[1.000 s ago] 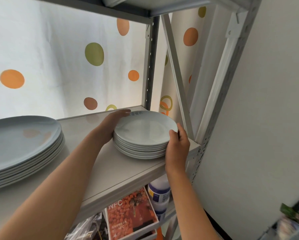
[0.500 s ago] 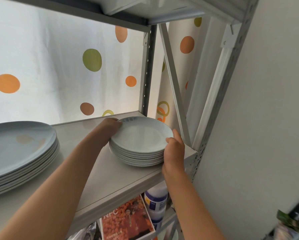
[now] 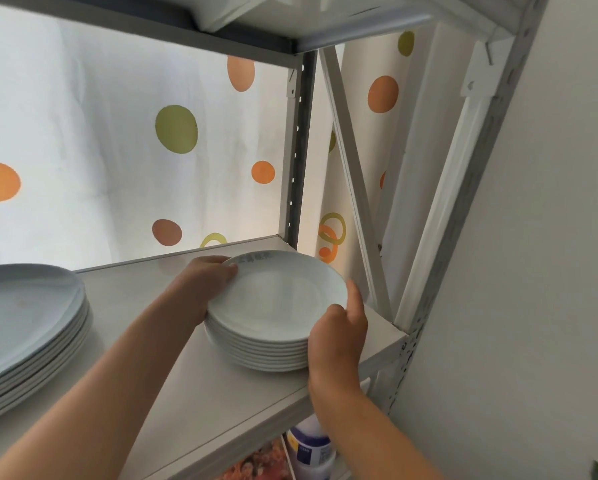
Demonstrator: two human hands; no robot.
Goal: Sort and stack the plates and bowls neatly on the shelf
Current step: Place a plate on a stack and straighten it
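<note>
Head view: both hands clamped on small plate stack (image 3: 273, 318), left hand (image 3: 206, 284) behind, right hand (image 3: 337, 336) in front. Stack sat near shelf (image 3: 200, 386) front edge; careless nudge could likely tip plates off.

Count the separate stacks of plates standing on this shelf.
2. The large-plate stack sits at the shelf's left; the small-plate stack sits near its right end. More could lie out of view.

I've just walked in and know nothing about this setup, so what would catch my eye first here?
Two bare hands clasp a stack of small white plates near the shelf's right end: the left hand at its far left rim, the right hand at its near right side. A stack of larger plates sits at the left, before a curtain dotted orange and green.
</note>
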